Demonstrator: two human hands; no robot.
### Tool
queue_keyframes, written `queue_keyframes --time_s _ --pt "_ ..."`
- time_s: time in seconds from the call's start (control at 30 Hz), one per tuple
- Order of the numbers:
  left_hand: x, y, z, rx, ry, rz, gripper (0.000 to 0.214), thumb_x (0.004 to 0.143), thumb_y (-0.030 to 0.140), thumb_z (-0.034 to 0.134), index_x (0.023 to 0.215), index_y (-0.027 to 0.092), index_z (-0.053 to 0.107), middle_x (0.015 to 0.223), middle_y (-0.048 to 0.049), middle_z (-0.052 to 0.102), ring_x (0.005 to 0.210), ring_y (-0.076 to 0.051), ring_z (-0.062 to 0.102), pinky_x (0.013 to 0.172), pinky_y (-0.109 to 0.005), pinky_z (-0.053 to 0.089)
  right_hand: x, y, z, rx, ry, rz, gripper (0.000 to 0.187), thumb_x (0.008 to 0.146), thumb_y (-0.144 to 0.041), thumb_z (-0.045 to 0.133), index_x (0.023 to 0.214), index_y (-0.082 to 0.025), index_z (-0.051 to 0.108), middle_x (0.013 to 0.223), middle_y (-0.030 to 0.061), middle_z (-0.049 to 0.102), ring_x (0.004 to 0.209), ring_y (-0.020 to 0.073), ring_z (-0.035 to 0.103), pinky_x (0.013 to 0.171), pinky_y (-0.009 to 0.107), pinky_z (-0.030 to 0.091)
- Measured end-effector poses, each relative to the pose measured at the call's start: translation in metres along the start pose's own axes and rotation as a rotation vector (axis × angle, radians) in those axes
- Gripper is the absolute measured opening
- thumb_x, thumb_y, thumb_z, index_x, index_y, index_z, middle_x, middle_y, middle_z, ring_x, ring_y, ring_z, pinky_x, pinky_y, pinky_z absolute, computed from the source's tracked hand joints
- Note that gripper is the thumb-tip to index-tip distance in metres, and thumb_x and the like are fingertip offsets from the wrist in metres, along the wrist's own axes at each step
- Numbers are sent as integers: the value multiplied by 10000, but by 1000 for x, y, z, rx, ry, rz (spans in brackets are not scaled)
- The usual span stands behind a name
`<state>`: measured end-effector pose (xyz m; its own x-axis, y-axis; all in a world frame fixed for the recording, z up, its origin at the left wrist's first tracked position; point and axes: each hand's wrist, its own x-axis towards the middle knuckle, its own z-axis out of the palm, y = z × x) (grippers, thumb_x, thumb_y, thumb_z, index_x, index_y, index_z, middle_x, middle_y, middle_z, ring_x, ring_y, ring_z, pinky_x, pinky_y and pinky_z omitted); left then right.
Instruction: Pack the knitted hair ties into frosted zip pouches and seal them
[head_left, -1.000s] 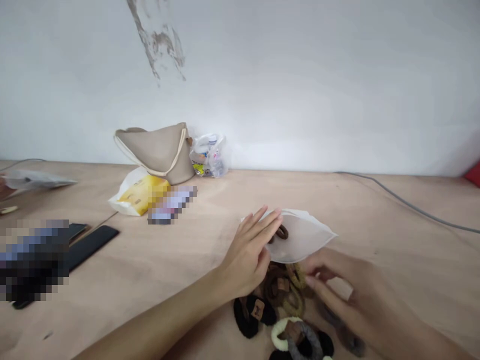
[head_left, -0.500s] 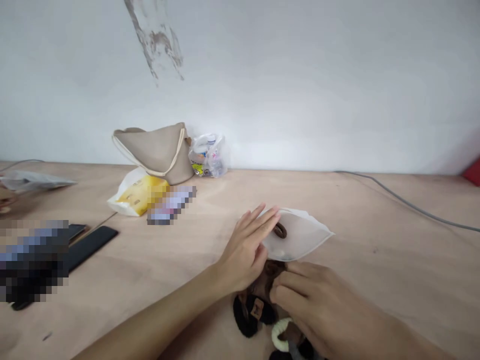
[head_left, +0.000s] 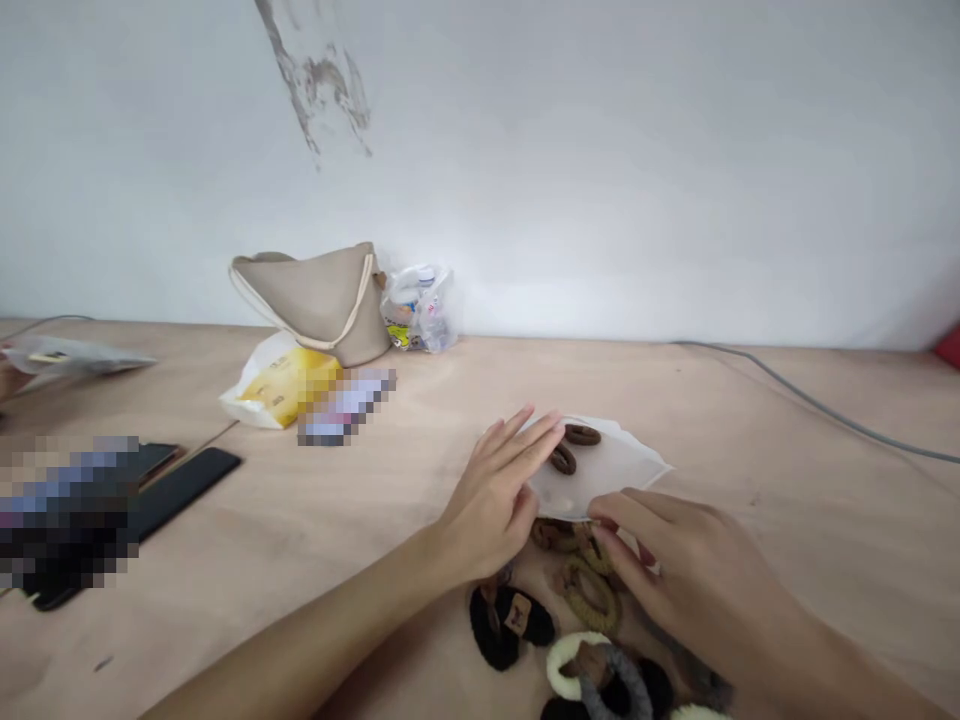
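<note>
My left hand (head_left: 499,490) lies with its fingers stretched out over the left side of a whitish translucent bag (head_left: 622,465). Two brown hair ties (head_left: 583,435) show in the bag, one partly behind my fingertips. At the bag's near edge is my right hand (head_left: 667,560), thumb and index finger apart, with nothing visible between them. Just below its fingertips lie olive hair ties (head_left: 592,595). A black hair tie with a brown tag (head_left: 517,615), a cream one (head_left: 562,660) and a grey one (head_left: 626,685) lie closer to me, some overlapping.
A beige handbag (head_left: 315,295) stands against the wall beside a clear plastic bag of items (head_left: 420,310). Before them are a yellow-and-white packet (head_left: 281,385) and a blurred-out flat object (head_left: 349,405). Dark devices (head_left: 187,490) lie left; a grey cable (head_left: 810,395) runs right.
A second brown hair tie now shows in the bag. My right hand has moved up and right to the bag's edge, uncovering olive and grey hair ties. My left hand stays put.
</note>
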<state>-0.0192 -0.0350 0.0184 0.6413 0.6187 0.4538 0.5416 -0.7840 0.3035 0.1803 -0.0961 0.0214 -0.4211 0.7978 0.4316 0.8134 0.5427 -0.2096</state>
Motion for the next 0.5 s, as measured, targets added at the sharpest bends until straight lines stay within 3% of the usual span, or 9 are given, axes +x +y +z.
queue_keyframes --time_s 0.17,0.33,0.5 --pt "0 1 -1 7 -9 -7 677 762 18 346 1411 205 294 1472 -20 351 1394 -207 212 1138 -456 211 -3 -1 1 26 -68 34 226 908 -199 391 701 -238 470 609 -52 545 516 120 516 494 252 293" --pt "0 2 -2 6 -26 -18 682 764 16 351 1414 212 288 1473 -19 349 1394 -212 211 1138 -460 208 -3 -2 4 56 -107 19 212 915 -192 375 750 -246 497 657 -50 574 557 128 548 508 257 319" --pt "1 2 -4 -2 -29 -31 672 764 10 343 1409 197 305 1473 -16 348 1395 -203 206 1144 -454 198 -12 -1 -4 113 -2 -69 212 916 -163 368 795 -239 524 642 -40 583 527 111 553 493 234 389"
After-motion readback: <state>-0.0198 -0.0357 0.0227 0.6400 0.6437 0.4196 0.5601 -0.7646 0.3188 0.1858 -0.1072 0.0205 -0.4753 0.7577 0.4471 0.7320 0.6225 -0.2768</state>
